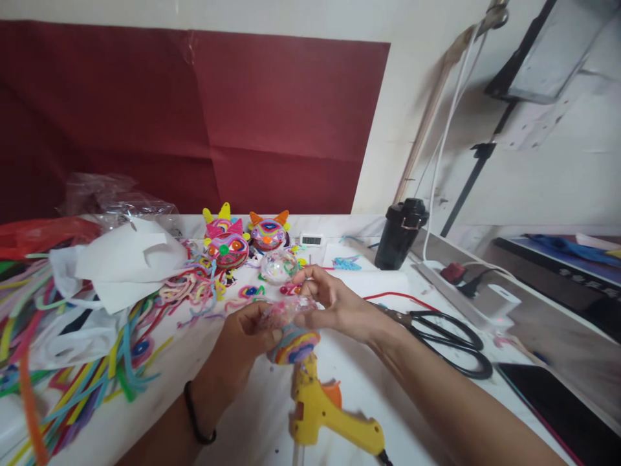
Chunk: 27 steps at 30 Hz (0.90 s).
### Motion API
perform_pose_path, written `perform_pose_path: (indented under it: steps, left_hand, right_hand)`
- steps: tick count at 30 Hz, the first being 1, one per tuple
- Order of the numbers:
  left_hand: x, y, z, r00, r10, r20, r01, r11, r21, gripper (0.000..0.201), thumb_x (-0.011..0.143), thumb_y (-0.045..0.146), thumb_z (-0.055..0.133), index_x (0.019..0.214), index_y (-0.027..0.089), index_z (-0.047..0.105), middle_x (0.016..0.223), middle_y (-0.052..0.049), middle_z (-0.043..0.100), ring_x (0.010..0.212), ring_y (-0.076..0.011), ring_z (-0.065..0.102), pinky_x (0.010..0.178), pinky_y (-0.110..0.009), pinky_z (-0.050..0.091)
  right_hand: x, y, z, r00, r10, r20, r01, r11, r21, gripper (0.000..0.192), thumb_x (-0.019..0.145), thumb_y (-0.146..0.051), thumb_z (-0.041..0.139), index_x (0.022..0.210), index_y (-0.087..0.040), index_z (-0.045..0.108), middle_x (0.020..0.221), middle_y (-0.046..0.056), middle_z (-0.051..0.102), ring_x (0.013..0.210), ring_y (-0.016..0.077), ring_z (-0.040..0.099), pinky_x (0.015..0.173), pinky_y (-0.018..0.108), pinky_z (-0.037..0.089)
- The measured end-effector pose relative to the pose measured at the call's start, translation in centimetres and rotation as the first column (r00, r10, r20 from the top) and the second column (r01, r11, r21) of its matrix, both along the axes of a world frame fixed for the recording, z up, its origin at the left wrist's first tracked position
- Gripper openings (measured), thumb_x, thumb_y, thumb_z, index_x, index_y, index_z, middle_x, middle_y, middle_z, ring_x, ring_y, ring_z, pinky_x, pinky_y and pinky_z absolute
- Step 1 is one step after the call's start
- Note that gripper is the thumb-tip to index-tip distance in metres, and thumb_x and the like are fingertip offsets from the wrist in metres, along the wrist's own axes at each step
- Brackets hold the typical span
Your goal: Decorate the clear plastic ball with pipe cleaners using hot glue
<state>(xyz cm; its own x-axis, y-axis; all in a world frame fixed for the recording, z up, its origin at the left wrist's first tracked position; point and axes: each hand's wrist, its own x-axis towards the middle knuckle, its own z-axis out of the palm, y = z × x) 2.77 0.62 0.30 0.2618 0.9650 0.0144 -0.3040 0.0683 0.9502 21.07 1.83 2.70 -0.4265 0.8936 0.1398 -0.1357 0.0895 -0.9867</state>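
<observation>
My left hand point(247, 340) holds a clear ball point(286, 327) partly wrapped in coiled coloured strips, just above the white table. My right hand point(330, 304) pinches the top of the same ball with its fingertips. A yellow glue gun point(323, 411) lies on the table right under the ball, nozzle pointing at it. Behind my hands rest another clear ball point(278, 266) and three finished colourful cat-eared balls point(228, 246).
Many coloured foam strips point(92, 375) and white sheets point(121, 262) cover the table's left. Black scissors point(449, 336), a black bottle point(402, 234), a power strip point(456, 272), a small digital clock point(311, 239) and a dark tablet point(557, 404) are on the right.
</observation>
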Motion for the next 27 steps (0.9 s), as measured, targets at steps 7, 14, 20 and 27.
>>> perform_pose_path:
  steps: [7, 14, 20, 27]
  left_hand:
    - [0.04, -0.25, 0.14, 0.995, -0.041, 0.085, 0.048, 0.996, -0.08, 0.023, 0.05, 0.016, 0.083, 0.069, 0.015, 0.07, 0.063, 0.0, 0.067, 0.058, -0.0134, 0.057, 0.057, -0.025, 0.046]
    - [0.08, -0.55, 0.2, 0.975, -0.189, 0.114, 0.194, 0.98, -0.041, 0.009, 0.071, 0.019, 0.073, 0.079, 0.017, 0.072, 0.067, 0.0, 0.065, 0.066, -0.0153, 0.059, 0.064, -0.026, 0.047]
    - [0.01, -0.46, -0.15, 0.985, -0.163, 0.053, 0.167, 0.982, -0.084, 0.015, 0.067, 0.021, 0.077, 0.079, 0.016, 0.072, 0.068, -0.002, 0.068, 0.063, -0.0146, 0.06, 0.062, -0.026, 0.047]
    - [0.47, -0.72, 0.11, 0.996, -0.086, 0.034, 0.09, 0.987, -0.131, 0.017, 0.059, 0.022, 0.081, 0.068, 0.014, 0.068, 0.062, -0.001, 0.067, 0.055, -0.0121, 0.056, 0.054, -0.024, 0.044]
  right_hand:
    - [-0.4, -0.43, 0.2, 0.996, -0.027, -0.08, 0.022, 0.998, -0.06, 0.055, 0.055, -0.026, 0.087, 0.09, -0.023, 0.045, 0.069, -0.01, 0.05, 0.057, 0.0082, 0.052, 0.056, 0.023, 0.04]
    - [-0.07, -0.28, 0.03, 0.995, -0.033, -0.098, 0.022, 0.994, -0.111, 0.057, 0.053, -0.025, 0.087, 0.092, -0.022, 0.045, 0.067, -0.011, 0.05, 0.056, 0.0078, 0.051, 0.057, 0.023, 0.04]
    - [-0.48, -0.7, -0.1, 0.998, -0.034, -0.046, 0.029, 0.994, -0.108, 0.056, 0.054, -0.025, 0.086, 0.091, -0.023, 0.045, 0.066, -0.011, 0.049, 0.056, 0.0086, 0.049, 0.056, 0.023, 0.036]
    - [-0.47, -0.85, -0.16, 0.999, -0.025, -0.03, 0.021, 0.995, -0.101, 0.053, 0.057, -0.026, 0.084, 0.092, -0.023, 0.044, 0.062, -0.012, 0.048, 0.053, 0.009, 0.048, 0.054, 0.023, 0.033]
